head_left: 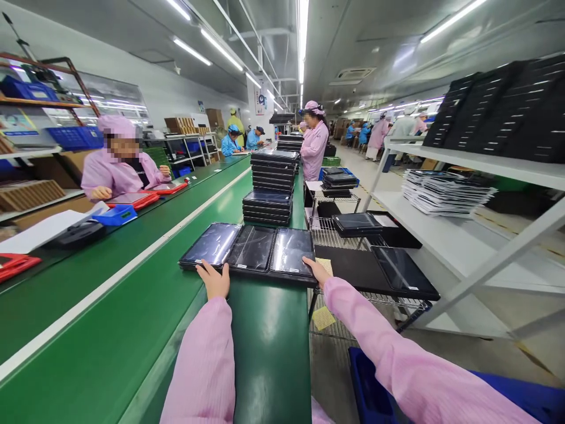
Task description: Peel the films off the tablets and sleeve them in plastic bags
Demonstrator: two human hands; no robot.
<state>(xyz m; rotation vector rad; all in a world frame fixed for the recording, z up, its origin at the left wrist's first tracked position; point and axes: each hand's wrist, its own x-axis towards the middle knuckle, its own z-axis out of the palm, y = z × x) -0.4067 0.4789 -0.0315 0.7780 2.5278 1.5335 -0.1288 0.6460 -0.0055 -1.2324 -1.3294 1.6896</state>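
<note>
A black tray point(247, 271) with three dark-screened tablets side by side lies across the green bench. My left hand point(215, 282) is on its front edge, left of the middle, thumb apart and fingertips over the rim beside the left tablet point(212, 243). At the right front corner, my right hand point(316, 271) grips the tray, fingers reaching onto the edge of the right tablet point(292, 251). The middle tablet point(251, 247) lies between them, untouched. Part of each hand's grip is hidden under the tray. Right behind stands a stack of similar loaded trays point(267, 209).
On the right, a wire rack point(331, 235) holds a black tray with one tablet point(405, 271). Beyond it rises a white shelf point(485, 171) bearing black trays. A blue bin point(368, 388) sits below. Across the bench, a person in pink point(128, 168) works with red-framed items.
</note>
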